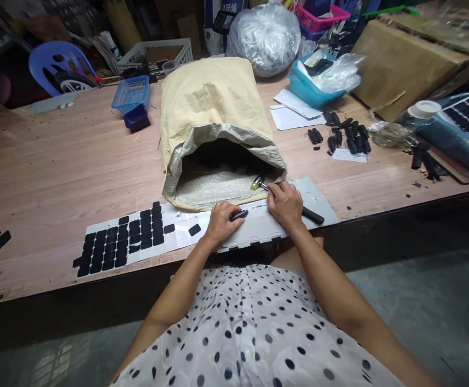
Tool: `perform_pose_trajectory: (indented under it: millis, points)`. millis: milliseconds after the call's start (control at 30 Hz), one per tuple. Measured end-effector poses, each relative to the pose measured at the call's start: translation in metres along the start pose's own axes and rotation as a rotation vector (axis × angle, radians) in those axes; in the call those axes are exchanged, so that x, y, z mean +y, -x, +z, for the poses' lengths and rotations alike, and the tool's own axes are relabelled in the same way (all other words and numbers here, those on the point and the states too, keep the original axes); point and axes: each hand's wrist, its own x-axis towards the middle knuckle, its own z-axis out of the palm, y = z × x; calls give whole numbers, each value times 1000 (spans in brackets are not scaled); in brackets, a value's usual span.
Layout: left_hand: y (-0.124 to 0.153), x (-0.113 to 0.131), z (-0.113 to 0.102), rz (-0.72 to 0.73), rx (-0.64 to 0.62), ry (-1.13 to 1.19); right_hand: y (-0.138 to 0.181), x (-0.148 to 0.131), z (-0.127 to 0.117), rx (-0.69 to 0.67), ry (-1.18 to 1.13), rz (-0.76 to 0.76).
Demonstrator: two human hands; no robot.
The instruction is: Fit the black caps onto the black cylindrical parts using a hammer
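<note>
My left hand [221, 221] is closed on a small black part [238, 215], holding it low over the grey-white board [315, 199] at the table's front edge. In my right hand [285, 204] is a small hammer [312, 216]; its black handle points to the right and its metal head with a yellowish face lies left of my fingers, by the sack's mouth. Beside my left hand is a white sheet [171, 244] bearing rows of black rounded pads [111, 244]. Just beyond both hands lies a large tan sack [214, 97], its silvery mouth gaping towards me.
Several black parts [351, 137] are heaped at the right, near white paper [295, 118] and a blue basket [311, 88]. A cardboard box [407, 59] and a lidded jar [424, 110] stand farther right. Blue trays [133, 94] sit at the back left.
</note>
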Motion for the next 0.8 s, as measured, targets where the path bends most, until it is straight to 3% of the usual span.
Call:
perform_pose_trajectory:
  millis: [267,800]
  points:
    - [4,-9,2,37,60,-15,0,2,2,33,-4,-1]
    - [1,-15,-4,21,36,-7,-1,0,-6,-2,12,5]
